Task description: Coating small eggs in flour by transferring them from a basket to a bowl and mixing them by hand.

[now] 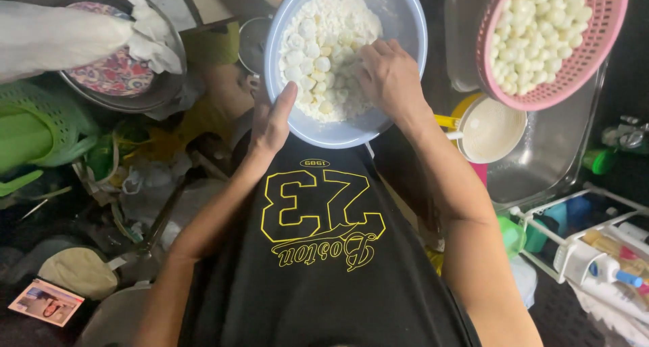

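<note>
Steadying the pale blue round plastic bowl (346,127) at its near rim, the left hand (272,120) lies flat, fingers together. Inside that bowl, the right hand (389,76) curls into small white balls (312,56) in flour; tilting might spill them.

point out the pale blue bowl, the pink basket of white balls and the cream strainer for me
pale blue bowl (414,22), head view, bare right rim.
pink basket (595,46), head view, right wall.
cream strainer (492,127), head view, middle of its inside.
</note>
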